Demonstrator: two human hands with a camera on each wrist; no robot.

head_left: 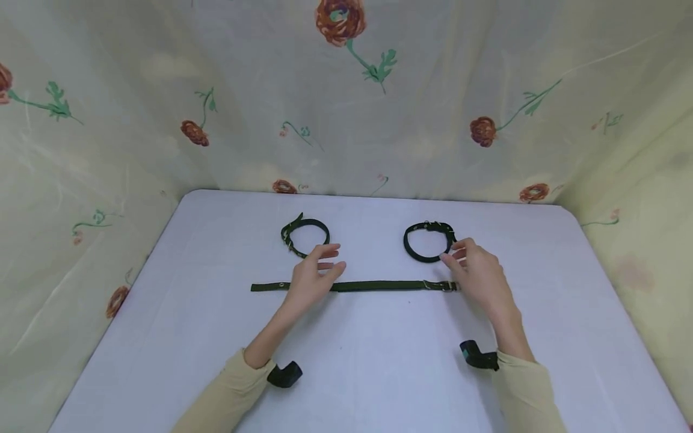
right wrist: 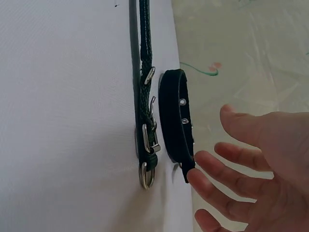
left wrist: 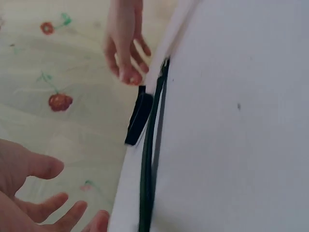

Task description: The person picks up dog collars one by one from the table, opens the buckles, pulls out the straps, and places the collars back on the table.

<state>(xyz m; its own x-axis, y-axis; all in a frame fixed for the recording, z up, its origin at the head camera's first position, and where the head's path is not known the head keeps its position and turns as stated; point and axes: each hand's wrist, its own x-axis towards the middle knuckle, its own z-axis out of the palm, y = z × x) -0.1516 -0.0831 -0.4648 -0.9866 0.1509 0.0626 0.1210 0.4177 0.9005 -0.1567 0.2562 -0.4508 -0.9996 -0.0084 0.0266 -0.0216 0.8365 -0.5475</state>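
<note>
- Collar [head_left: 379, 286], dark green, of strap type: laid straight across the table [head_left: 373, 361], eyelet end to my left, metal buckle [right wrist: 150, 137] and end ring [right wrist: 147, 177] to my right.
- Left looped collar [head_left: 287, 236], dark: closed into a ring beyond the straight one, its tip sticking up and away from the loop.
- Right looped collar [head_left: 422, 258], black, with metal eyelets: closed into a ring beyond the straight collar's buckle end.
- My left hand [head_left: 314, 276]: loosely open, fingers apart and gently bent, holding nothing; held over the straight collar, fingertips near the left looped collar.
- My right hand [head_left: 482, 273]: likewise relaxed, thumb well off the fingers, nothing in its grasp; fingertips at the near right side of the right looped collar. Whether they touch it, I cannot tell.
- Sleeves [head_left: 227, 391], pale beige, on both my arms; black device at each wrist.
- Table, white, rounded far corners.
- Cloth hanging [head_left: 254, 54], pale, printed with rust-red flowers and green stems, behind and to both sides.
</note>
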